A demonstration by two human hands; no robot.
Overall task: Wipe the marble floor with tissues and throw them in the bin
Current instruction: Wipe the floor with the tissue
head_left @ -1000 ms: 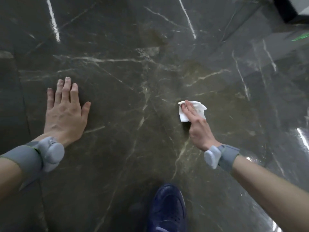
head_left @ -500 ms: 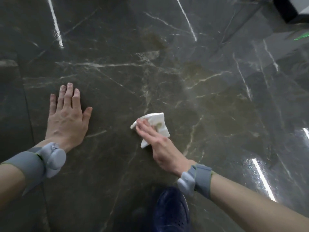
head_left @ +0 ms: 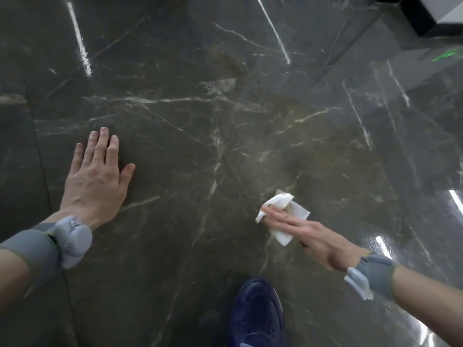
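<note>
White, thin paper is what the right hand (head_left: 310,236) works with: a crumpled tissue (head_left: 280,202) lies pinned to the floor (head_left: 200,121) under its straight, flat fingers, pressed rather than gripped, with loose corners sticking out ahead of the fingertips and to either side. The tissue looks very light and limp, and a brownish patch suggests it is damp there, so it will likely tear or roll up if dragged hard. It is probably best handled with a flat palm while wiping, then gathered from its free corners into a ball to be lifted. A grey wristband (head_left: 370,274) sits just behind the hand. Well off to that hand's left, the left hand (head_left: 95,181) rests open and flat on the floor, fingers spread, apparently as a prop. The marble is dark, veined and glossy, so it may be slick. A brownish cast lies beyond the fingertips, though I cannot tell whether it is dirt or the stone's own colour. Nearer the body, between the two arms, a dark blue shoe (head_left: 255,314) stands on the floor and limits a sweep toward the person. Far beyond the right hand, a black-and-white block (head_left: 431,13) sits at the upper right corner. No bin is in view.
</note>
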